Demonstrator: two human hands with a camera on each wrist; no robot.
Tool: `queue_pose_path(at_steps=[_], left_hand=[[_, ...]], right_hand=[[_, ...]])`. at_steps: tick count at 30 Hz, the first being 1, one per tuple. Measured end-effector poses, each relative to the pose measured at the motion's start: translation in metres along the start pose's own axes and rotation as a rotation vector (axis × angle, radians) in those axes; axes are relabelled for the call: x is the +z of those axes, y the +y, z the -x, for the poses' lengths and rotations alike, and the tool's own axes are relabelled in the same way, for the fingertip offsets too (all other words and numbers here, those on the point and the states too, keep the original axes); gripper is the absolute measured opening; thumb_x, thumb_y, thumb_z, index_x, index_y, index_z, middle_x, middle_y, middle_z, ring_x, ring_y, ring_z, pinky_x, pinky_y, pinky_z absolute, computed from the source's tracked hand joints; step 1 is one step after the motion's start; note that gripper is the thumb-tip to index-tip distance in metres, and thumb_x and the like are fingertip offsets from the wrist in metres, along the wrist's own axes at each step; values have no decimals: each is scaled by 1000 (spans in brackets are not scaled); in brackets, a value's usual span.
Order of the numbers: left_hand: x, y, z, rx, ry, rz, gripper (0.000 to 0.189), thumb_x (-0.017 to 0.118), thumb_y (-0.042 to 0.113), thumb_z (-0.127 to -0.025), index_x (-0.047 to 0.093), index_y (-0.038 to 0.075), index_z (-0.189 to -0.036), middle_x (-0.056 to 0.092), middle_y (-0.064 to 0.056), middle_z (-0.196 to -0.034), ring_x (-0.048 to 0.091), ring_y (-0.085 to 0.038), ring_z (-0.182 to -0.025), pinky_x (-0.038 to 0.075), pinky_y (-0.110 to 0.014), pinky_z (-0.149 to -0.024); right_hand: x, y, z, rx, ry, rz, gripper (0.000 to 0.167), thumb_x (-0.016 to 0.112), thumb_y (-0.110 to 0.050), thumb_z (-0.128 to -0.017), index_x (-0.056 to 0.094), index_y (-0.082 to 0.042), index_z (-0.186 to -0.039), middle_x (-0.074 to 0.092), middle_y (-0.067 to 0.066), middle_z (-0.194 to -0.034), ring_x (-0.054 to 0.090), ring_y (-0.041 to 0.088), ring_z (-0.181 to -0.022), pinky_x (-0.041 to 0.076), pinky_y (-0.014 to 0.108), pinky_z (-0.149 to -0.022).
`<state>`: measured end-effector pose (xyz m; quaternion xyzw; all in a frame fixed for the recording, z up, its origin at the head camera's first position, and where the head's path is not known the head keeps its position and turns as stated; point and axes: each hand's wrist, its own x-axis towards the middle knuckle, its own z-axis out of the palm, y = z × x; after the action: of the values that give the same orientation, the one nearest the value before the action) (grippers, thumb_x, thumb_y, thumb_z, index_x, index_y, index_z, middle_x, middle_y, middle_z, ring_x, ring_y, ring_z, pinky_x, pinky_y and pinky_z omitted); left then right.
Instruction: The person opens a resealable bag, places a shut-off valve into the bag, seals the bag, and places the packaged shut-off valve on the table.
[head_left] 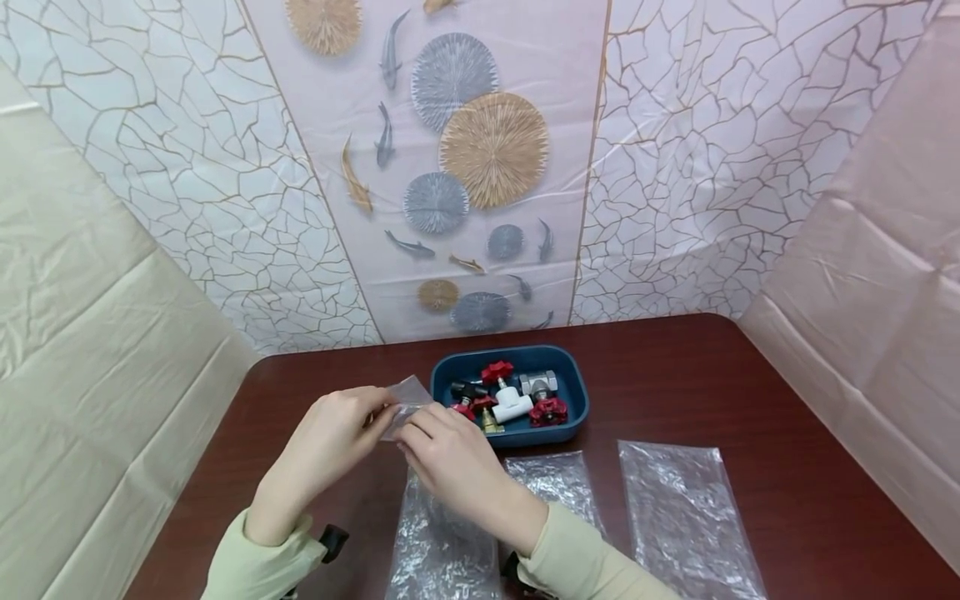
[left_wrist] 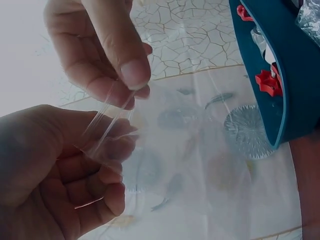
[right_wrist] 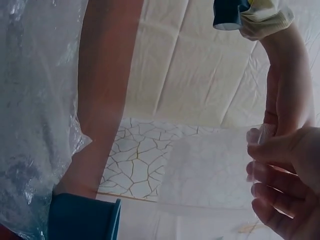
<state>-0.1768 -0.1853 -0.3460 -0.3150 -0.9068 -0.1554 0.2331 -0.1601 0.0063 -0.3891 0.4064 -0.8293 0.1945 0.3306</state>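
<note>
A small clear plastic bag (head_left: 408,393) is held up between both hands, left of the blue tub. My left hand (head_left: 341,429) pinches one edge of it with thumb and fingers. My right hand (head_left: 450,454) pinches the same bag close by. In the left wrist view, the right hand (left_wrist: 107,47) is above and the left hand (left_wrist: 65,165) below, with the film (left_wrist: 107,127) stretched between their fingertips. The right wrist view shows the right hand (right_wrist: 290,170) gripping the bag's edge, with the see-through sheet (right_wrist: 210,165) hanging beside it.
A blue tub (head_left: 576,408) at the table's back holds several valves, among them a white valve (head_left: 512,403) and a red handwheel (head_left: 549,412). Clear plastic bags lie flat on the dark red table (head_left: 645,367): one bag (head_left: 690,517) right, others (head_left: 442,550) under the right arm.
</note>
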Motion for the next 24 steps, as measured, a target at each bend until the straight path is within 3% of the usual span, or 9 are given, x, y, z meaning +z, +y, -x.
queue_pose_path(at_steps=[7,14,18,24], left_hand=[[3,3,-6,-31,33,17,8,70,8,-91,76,11,-94,72,1,-89,62,-8,-70,50,-29,-61],[2,2,-8,-59,177,11,7,68,6,-88,74,9,-92,61,5,-75,51,-8,-61,43,-28,-56],[2,3,-7,-14,272,-26,9,67,4,-86,74,7,-91,62,2,-74,53,-9,-63,45,-29,-55],[1,6,-4,75,423,-50,13,68,0,-85,76,4,-94,64,-1,-74,54,-15,-64,46,-32,-55]], right_hand=[[-1,6,2,1,44,1,13,77,-14,-89,75,-13,-103,72,-1,-103,64,14,-101,52,27,-84],[-6,7,10,-49,8,-19,8,76,-13,-90,75,-13,-98,70,-3,-96,64,12,-94,52,24,-83],[-9,6,12,-57,6,-56,8,73,-9,-91,75,-12,-98,70,-3,-97,63,12,-98,50,23,-90],[-11,5,12,-94,100,-55,10,73,-7,-90,75,-11,-100,70,-3,-96,64,12,-96,50,22,-92]])
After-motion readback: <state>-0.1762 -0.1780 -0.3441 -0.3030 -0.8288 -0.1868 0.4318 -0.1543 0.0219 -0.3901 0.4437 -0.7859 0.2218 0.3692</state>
